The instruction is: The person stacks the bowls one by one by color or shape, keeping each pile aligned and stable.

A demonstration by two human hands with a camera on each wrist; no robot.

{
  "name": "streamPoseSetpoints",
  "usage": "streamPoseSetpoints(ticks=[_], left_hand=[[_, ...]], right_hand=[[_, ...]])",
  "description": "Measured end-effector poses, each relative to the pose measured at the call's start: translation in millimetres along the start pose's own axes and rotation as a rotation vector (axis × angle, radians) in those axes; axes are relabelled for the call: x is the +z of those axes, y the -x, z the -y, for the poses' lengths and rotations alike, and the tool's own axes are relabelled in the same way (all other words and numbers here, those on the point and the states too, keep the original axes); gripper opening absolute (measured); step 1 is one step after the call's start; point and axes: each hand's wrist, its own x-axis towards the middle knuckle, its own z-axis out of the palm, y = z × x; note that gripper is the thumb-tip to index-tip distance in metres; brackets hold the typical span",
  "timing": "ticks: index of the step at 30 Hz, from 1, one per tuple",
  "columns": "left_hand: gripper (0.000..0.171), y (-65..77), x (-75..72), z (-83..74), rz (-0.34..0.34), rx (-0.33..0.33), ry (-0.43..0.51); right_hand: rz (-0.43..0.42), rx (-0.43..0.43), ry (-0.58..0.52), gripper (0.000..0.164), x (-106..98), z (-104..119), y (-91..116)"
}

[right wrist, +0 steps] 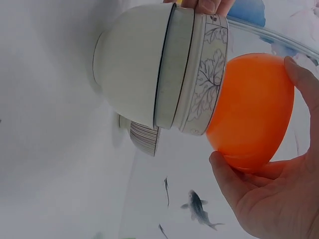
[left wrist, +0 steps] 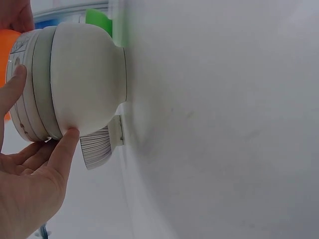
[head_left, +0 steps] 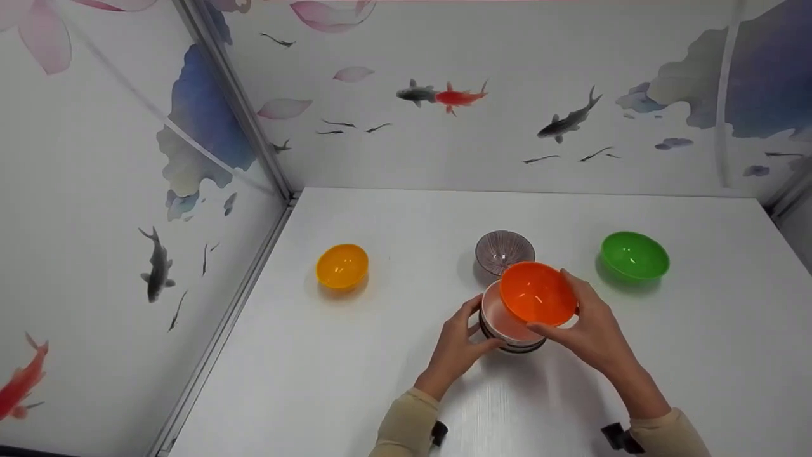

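An orange bowl (head_left: 538, 293) is gripped at its rim by my right hand (head_left: 599, 327), thumb at the near side and fingers at the far right. It overlaps the top of a stack of nested bowls (head_left: 498, 314), whose uppermost is pinkish inside. In the right wrist view the orange bowl (right wrist: 251, 109) is at the stack's mouth, above a leaf-patterned bowl (right wrist: 207, 74). My left hand (head_left: 460, 346) holds the stack's left side, thumb in front and fingers behind. In the left wrist view, its fingers lie along the rims of the white stack (left wrist: 84, 79).
Just behind the stack stands a purple-grey striped bowl (head_left: 504, 251). A green bowl (head_left: 634, 256) sits at the right and a yellow bowl (head_left: 342, 266) at the left of the white table (head_left: 304, 381). Fish-patterned walls (head_left: 444, 146) border the table's back and left.
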Motion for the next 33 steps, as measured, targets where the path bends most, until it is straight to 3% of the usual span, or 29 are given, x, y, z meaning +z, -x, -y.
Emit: streamPoseSetpoints(ticks=[17, 27, 33], left_hand=[[0.087, 1.4, -0.7, -1.5, -0.006, -0.001, -0.075], [0.083, 0.6, 2.5, -4.0, -0.03, 0.101, -0.073], [0.08, 0.5, 3.9, -2.7, -0.027, 0.114, -0.041]], right_hand=[[-0.042, -0.039, 0.001, 0.103, 26, -11, 2], [-0.042, -0.048, -0.002, 0.104, 34, -16, 4], [-0.04, -0.045, -0.005, 0.104, 36, -17, 4]])
